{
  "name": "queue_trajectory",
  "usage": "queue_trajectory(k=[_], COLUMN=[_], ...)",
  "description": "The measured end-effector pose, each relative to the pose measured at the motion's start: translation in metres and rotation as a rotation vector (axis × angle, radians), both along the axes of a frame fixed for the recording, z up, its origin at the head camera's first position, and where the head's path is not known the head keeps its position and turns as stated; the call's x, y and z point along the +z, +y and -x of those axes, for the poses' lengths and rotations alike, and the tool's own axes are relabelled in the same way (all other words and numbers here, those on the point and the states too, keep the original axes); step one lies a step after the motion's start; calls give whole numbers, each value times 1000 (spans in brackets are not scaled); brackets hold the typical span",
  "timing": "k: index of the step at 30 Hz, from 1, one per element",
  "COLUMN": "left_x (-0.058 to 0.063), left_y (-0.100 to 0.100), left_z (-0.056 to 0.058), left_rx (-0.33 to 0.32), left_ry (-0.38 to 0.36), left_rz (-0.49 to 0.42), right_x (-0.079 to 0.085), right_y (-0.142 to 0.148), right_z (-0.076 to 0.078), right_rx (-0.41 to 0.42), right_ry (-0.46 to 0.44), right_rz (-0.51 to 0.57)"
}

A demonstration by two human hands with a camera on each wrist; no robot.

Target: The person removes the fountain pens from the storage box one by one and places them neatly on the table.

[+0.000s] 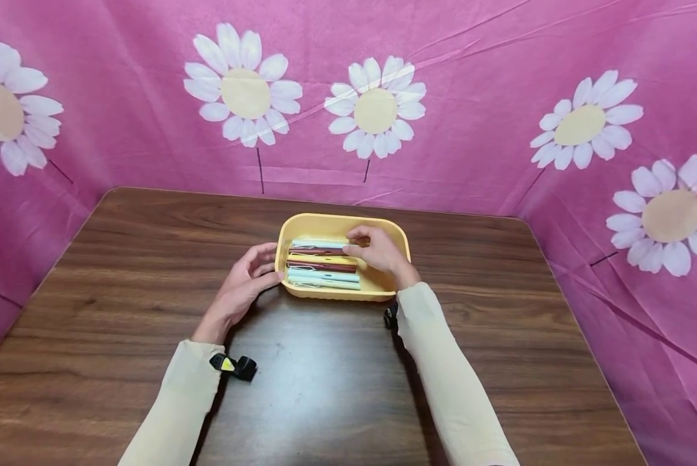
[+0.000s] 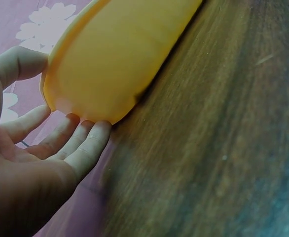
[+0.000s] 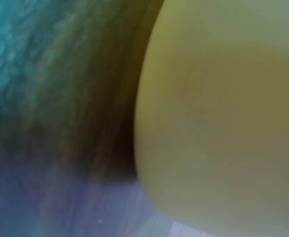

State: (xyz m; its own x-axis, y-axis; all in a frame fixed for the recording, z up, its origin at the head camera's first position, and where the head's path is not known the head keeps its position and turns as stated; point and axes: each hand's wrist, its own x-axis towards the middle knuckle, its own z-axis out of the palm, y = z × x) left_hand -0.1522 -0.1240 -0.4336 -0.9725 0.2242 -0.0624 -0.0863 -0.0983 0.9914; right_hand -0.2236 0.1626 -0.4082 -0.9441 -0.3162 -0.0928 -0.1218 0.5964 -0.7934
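A yellow plastic box (image 1: 383,283) with rounded corners stands on the table. Inside it, several capped pens lie side by side, their clips towards the left: pale blue ones (image 1: 327,276), a yellow one (image 1: 325,259) and dark red ones (image 1: 321,266). My left hand (image 1: 244,281) touches the box's left end; in the left wrist view its nearly straight fingers (image 2: 91,148) rest against the outer wall. Reaching over the front right rim, my right hand (image 1: 377,250) has its thumb at the right ends of the far pens, with the forefinger apart from it. The right wrist view shows only box wall (image 3: 218,133), blurred.
The brown wood-grain table (image 1: 301,375) extends all around the box. A pink cloth (image 1: 464,116) printed with white daisies hangs behind and at both sides. Black wrist cameras (image 1: 234,366) sit on the pale sleeves.
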Motion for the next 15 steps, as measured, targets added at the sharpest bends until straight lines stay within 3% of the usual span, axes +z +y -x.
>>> queue_trajectory(k=[7,15], left_x=[-1,-3], left_y=[1,1], left_z=[-1,0], left_rx=[-1,-5], left_ry=[-2,9], left_rz=[-12,-9], right_x=[-3,-6], right_y=[1,3], right_z=[0,2], right_rx=[98,88], right_ry=[41,37], right_rz=[-150,-144])
